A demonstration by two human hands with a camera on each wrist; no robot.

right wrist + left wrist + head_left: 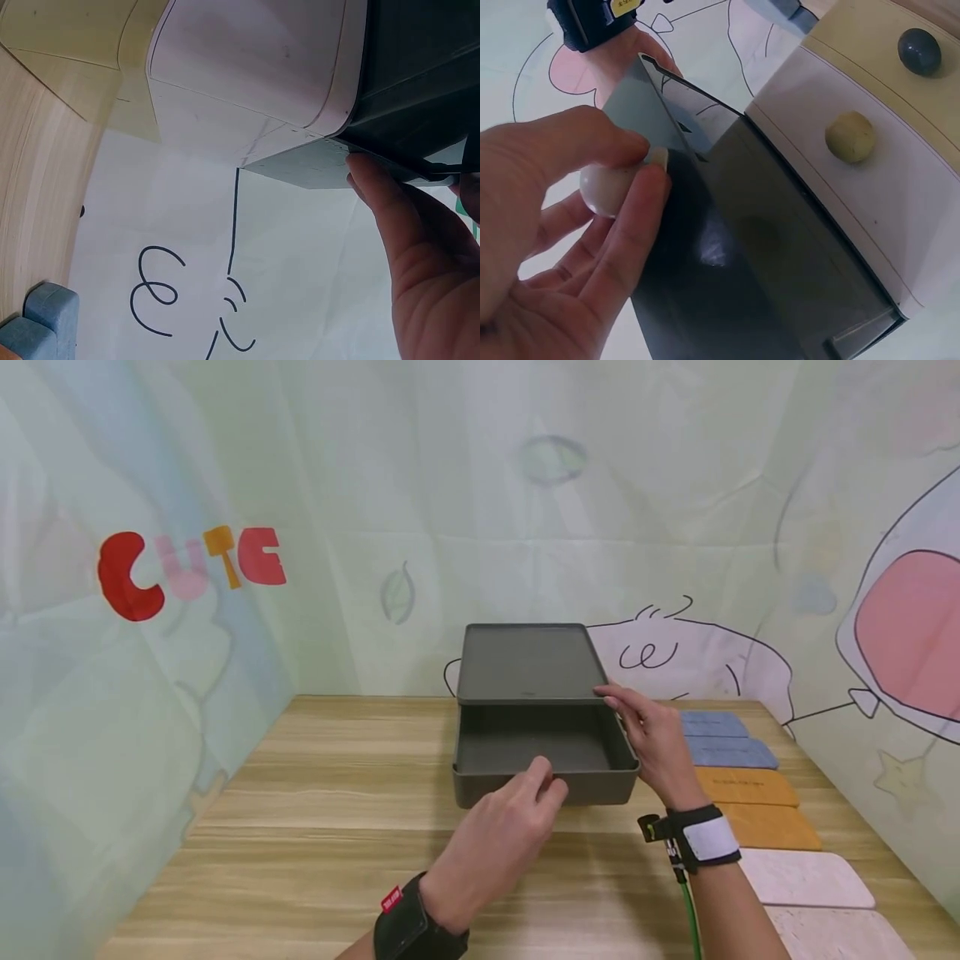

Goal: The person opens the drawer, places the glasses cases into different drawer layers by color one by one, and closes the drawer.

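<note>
A small drawer cabinet with a grey top (532, 664) stands near the back of the table. Its top grey drawer (543, 785) is pulled out towards me, and its inside shows bare. At the drawer front, my left hand (506, 822) pinches a whitish round knob (604, 191) between thumb and fingers. My right hand (652, 739) holds the cabinet's top at the front right corner, fingertips on the rim. In the left wrist view a pinkish-white drawer (832, 202) with a yellow knob (850, 137) and a yellow drawer (862, 45) with a dark knob (919, 52) show below.
Along the table's right side lie flat slabs in pairs: blue slabs (723, 752), orange slabs (750, 787) and whitish slabs (806, 878). A printed cloth backdrop (375, 485) rises behind the wooden table (322, 802). A green cable (690, 914) hangs from the right wristband (705, 839).
</note>
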